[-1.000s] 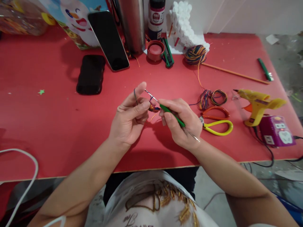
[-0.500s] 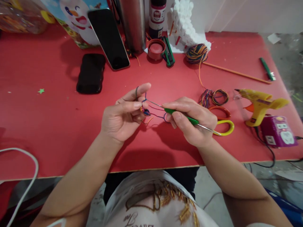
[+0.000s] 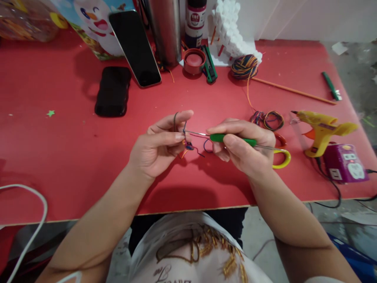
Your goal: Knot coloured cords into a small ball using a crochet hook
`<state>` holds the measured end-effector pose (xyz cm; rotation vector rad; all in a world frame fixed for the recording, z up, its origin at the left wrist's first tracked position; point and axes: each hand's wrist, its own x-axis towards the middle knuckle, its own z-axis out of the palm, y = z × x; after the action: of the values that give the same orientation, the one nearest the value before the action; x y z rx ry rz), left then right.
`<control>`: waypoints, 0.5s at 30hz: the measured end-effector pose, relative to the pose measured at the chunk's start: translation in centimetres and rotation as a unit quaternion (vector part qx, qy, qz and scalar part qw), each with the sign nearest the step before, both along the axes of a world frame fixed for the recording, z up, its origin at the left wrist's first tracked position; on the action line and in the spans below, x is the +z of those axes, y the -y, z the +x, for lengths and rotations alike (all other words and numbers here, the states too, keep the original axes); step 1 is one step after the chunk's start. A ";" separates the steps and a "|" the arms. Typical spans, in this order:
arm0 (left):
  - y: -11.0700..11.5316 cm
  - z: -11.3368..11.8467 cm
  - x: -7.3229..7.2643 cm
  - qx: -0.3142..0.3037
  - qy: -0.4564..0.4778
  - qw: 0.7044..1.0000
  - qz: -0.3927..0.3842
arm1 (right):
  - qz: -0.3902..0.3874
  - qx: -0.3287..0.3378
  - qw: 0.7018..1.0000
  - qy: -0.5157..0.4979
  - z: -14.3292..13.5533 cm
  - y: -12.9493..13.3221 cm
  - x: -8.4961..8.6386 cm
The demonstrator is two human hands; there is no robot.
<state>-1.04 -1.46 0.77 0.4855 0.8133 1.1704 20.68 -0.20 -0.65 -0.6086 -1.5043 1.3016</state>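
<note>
My left hand (image 3: pixel 159 143) pinches a small crocheted piece (image 3: pixel 189 146) of multicoloured yarn between thumb and fingers. Dark yarn loops over its raised index finger. In my right hand (image 3: pixel 244 145) is a crochet hook (image 3: pixel 232 138) with a green handle, held like a pen. Its thin metal shaft points left and meets the yarn at my left fingertips. Loose yarn ends hang below the piece, and a blue strand curves near my right fingers. Behind the right hand lie scissors (image 3: pixel 282 159) with yellow and orange handles, partly hidden.
A multicoloured yarn ball (image 3: pixel 244 67) and loose yarn coils (image 3: pixel 273 120) lie beyond my right hand. At right are a yellow glue gun (image 3: pixel 322 131) and a purple power block (image 3: pixel 346 163). A phone (image 3: pixel 137 49), a black case (image 3: pixel 112 91) and a steel flask (image 3: pixel 165 33) stand at the back left.
Both hands have shifted slightly right. The hook has turned to nearly level, and the small piece now hangs a little lower and further right under my left fingertips.
</note>
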 end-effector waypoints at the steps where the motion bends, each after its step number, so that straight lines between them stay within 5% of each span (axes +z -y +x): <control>1: 0.2 0.3 0.0 0.011 -0.010 1.000 0.013 | -0.022 0.005 1.000 -0.014 -0.2 0.1 -0.2; 15: 0.2 1.0 -1.7 0.103 -0.112 0.974 0.168 | -0.067 -0.017 0.997 -0.037 -1.2 0.8 -0.4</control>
<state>-0.04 -1.63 -0.90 0.8396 0.8758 1.4754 19.52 -0.96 -1.09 -0.6612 -1.3480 1.3928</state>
